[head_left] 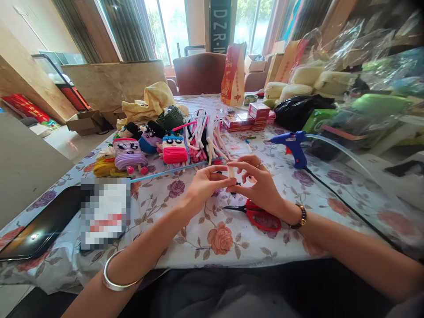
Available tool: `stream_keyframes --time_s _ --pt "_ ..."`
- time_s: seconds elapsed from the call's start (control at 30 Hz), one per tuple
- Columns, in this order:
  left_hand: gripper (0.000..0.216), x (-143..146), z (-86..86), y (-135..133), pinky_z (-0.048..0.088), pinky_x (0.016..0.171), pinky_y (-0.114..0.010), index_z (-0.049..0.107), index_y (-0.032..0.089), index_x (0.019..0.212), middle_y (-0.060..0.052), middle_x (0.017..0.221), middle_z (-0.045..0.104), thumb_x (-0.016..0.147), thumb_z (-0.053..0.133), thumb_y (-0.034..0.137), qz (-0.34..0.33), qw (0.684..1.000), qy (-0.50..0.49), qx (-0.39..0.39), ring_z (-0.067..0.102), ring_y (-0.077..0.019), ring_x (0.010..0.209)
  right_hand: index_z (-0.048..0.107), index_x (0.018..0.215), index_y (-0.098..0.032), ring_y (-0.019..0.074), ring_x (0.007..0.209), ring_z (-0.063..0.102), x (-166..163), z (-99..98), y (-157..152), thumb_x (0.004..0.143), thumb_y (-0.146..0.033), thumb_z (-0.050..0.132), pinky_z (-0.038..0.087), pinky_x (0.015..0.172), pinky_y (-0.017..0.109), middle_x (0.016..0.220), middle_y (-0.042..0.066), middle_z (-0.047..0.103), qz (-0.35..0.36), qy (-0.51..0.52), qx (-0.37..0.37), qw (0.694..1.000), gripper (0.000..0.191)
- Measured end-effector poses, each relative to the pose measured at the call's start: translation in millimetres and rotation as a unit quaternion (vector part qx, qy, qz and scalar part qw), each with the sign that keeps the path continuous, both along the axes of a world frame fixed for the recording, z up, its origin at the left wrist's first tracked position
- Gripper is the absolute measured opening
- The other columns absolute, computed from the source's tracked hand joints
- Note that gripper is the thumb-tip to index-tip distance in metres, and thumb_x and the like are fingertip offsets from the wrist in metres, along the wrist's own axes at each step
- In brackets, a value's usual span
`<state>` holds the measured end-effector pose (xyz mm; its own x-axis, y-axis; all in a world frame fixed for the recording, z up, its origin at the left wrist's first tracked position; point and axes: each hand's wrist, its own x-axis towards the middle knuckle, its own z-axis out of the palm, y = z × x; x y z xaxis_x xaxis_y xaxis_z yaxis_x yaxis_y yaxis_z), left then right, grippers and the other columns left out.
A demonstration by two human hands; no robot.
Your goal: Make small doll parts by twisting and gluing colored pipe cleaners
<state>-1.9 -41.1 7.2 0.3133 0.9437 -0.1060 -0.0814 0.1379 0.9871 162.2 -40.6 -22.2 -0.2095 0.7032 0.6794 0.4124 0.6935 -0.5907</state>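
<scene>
My left hand [204,184] and my right hand [257,182] meet above the flowered tablecloth [205,234], and both pinch a small cream-white stick [231,171] held upright between the fingertips. A bit of black shows just under it. Red-handled scissors [261,215] lie on the cloth right below my right wrist. A thin blue rod [165,171] lies to the left of my left hand. My left wrist wears a silver bangle, my right a beaded bracelet.
Yarn-wrapped dolls [150,148] and a pile of white, pink and black fuzzy sticks [207,132] sit behind the hands. A blue glue gun [293,145] stands to the right, its black cord trailing. A dark tablet [43,227] lies at the left edge. Bags and boxes crowd the right.
</scene>
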Motion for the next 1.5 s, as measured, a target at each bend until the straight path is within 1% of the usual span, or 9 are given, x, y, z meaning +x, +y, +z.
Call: stream_keyframes --time_s 0.2,0.4,0.6,0.77,1.07,1.17,1.27,1.37,1.5 --pt "0.022 0.1 -1.0 0.1 0.037 0.066 -0.023 0.073 0.014 0.075 -0.003 0.072 0.068 0.064 0.076 0.033 -0.017 0.999 0.001 0.036 0.055 -0.0099 0.065 0.063 0.109 -0.029 0.0126 0.078 0.055 0.0 -0.3 0.8 0.068 -0.039 0.075 0.053 0.056 0.025 0.104 0.004 0.051 0.0 -0.002 0.022 1.0 0.044" --pt "0.021 -0.8 -2.7 1.4 0.037 0.066 -0.023 0.075 0.016 0.076 -0.004 0.075 0.069 0.065 0.075 0.034 -0.005 1.0 -0.011 0.028 0.055 -0.0108 0.066 0.062 0.112 -0.029 0.0133 0.081 0.056 0.1 -1.6 1.0 0.069 -0.035 0.076 0.053 0.057 0.025 0.106 0.005 0.052 0.005 -0.012 0.028 1.0 0.046" --pt "0.019 -1.3 -2.3 2.2 0.036 0.064 -0.022 0.075 0.017 0.074 -0.002 0.069 0.067 0.063 0.076 0.033 -0.017 1.0 -0.013 0.011 0.051 -0.008 0.062 0.064 0.11 -0.031 0.0132 0.08 0.057 1.4 -2.5 1.2 0.069 -0.034 0.075 0.053 0.056 0.025 0.1 0.003 0.053 0.001 -0.005 0.058 0.998 0.043" --pt "0.022 -1.3 -2.2 1.7 0.037 0.065 -0.023 0.075 0.016 0.075 -0.003 0.07 0.068 0.064 0.076 0.035 -0.026 0.999 -0.019 0.009 0.052 -0.0089 0.063 0.065 0.109 -0.032 0.0142 0.081 0.056 1.9 -1.1 0.8 0.068 -0.032 0.076 0.052 0.055 0.025 0.096 0.003 0.055 -0.004 -0.004 0.074 0.997 0.042" --pt "0.018 -2.7 -3.1 2.7 0.039 0.067 -0.022 0.075 0.018 0.076 -0.003 0.074 0.069 0.065 0.075 0.033 -0.018 0.999 -0.033 0.007 0.056 -0.0097 0.067 0.064 0.114 -0.034 0.0146 0.083 0.055 2.3 -1.2 1.6 0.066 -0.028 0.078 0.05 0.054 0.025 0.096 0.003 0.054 0.014 0.009 0.081 0.997 0.05" --pt "0.019 -2.3 -3.2 3.1 0.039 0.067 -0.023 0.075 0.017 0.075 -0.003 0.074 0.069 0.065 0.075 0.034 -0.02 0.999 -0.028 0.003 0.056 -0.0101 0.067 0.063 0.115 -0.035 0.0147 0.084 0.055 2.9 -1.4 2.2 0.066 -0.031 0.078 0.051 0.055 0.025 0.096 0.003 0.054 0.023 0.009 0.082 0.996 0.051" --pt "0.024 -1.6 -1.5 2.2 0.039 0.067 -0.023 0.074 0.017 0.082 -0.003 0.072 0.068 0.066 0.074 0.035 -0.027 0.999 -0.023 0.015 0.055 -0.0099 0.066 0.062 0.116 -0.037 0.0154 0.084 0.056 3.1 -1.2 2.1 0.067 -0.036 0.076 0.052 0.056 0.027 0.096 0.003 0.054 0.021 0.008 0.073 0.997 0.051" --pt "0.031 -1.2 0.1 1.5 0.039 0.064 -0.023 0.072 0.019 0.09 -0.001 0.072 0.067 0.064 0.075 0.036 -0.013 0.999 -0.017 0.035 0.056 -0.0103 0.066 0.062 0.117 -0.038 0.016 0.085 0.056 2.8 -1.1 1.4 0.067 -0.038 0.076 0.053 0.057 0.027 0.097 0.003 0.054 0.021 0.007 0.062 0.998 0.051" --pt "0.023 -1.0 0.1 2.2 0.04 0.066 -0.023 0.071 0.017 0.074 -0.001 0.073 0.066 0.064 0.075 0.037 0.001 0.998 -0.024 0.058 0.056 -0.0099 0.067 0.061 0.118 -0.037 0.0167 0.087 0.056 2.5 -1.4 0.7 0.067 -0.042 0.075 0.055 0.058 0.028 0.1 0.004 0.054 0.022 -0.002 0.054 0.998 0.053"
